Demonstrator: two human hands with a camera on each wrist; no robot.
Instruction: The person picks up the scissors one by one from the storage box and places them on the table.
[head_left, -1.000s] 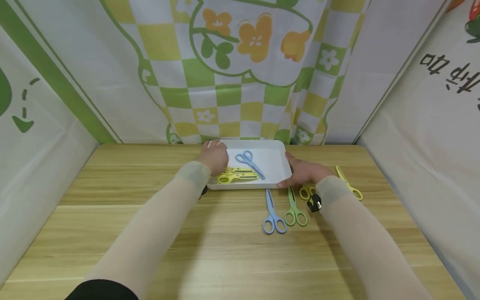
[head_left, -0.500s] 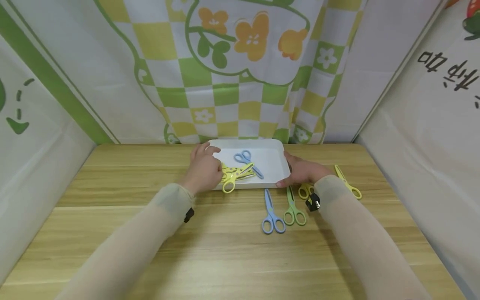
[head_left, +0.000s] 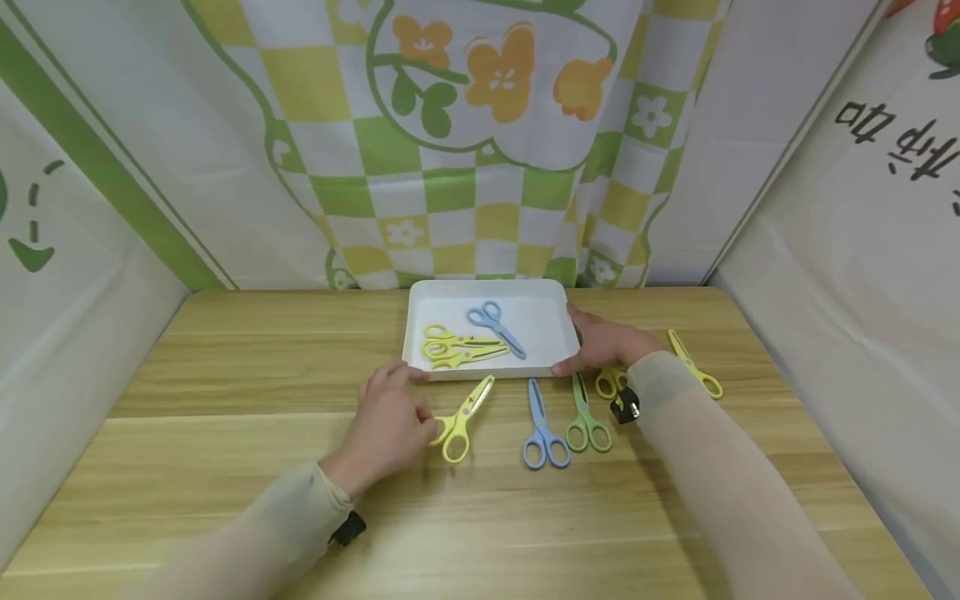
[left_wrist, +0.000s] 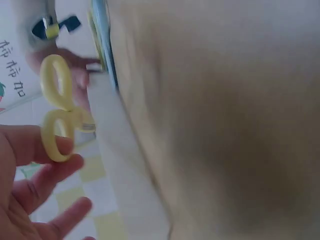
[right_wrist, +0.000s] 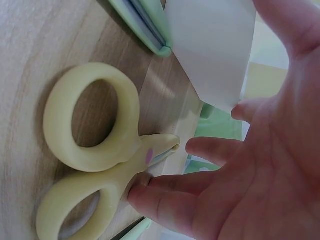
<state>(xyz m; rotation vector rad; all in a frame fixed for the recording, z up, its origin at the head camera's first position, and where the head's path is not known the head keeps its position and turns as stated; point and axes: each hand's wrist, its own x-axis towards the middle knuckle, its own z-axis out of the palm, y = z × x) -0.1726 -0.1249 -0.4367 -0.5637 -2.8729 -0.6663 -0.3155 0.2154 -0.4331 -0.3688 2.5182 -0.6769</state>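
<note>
In front of tray [head_left: 536, 321], over counter [head_left: 240, 392]: yellow scissors [head_left: 467, 410], pinched by handle in left hand [head_left: 390, 421]; half-second earlier, over tray's front rim. Right hand [head_left: 606, 340] rests against tray's right end, fingers extended. Tray apparently partly unloaded; blue scissors [head_left: 502, 330] and overlapping yellow scissors [head_left: 480, 341] remain inside.

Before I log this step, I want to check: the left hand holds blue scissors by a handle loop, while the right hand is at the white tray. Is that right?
Not quite: the scissors in the left hand are yellow, not blue, as the head view shows. They are held by a handle loop, and the right hand is at the white tray.
</note>
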